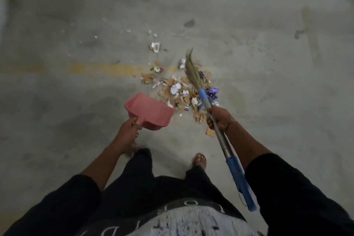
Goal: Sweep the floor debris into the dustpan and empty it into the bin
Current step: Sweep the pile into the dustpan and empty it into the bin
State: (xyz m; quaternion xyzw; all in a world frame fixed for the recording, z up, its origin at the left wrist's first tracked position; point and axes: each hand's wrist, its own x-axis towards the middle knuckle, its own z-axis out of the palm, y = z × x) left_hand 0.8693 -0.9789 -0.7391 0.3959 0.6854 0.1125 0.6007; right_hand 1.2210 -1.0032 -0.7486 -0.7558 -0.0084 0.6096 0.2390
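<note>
My left hand (128, 132) grips the dustpan (149, 111), my right hand (220, 119) the broom (193, 71); a hard stroke could scatter debris (182, 96) past the pan.

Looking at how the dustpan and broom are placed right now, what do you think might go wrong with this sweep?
1. The dustpan sits left of the debris pile, so a stroke toward the feet could miss its mouth.
2. Scattered scraps beyond the broom bristles may be left behind.
3. The cardboard piece near the right hand could be overlooked.
</note>
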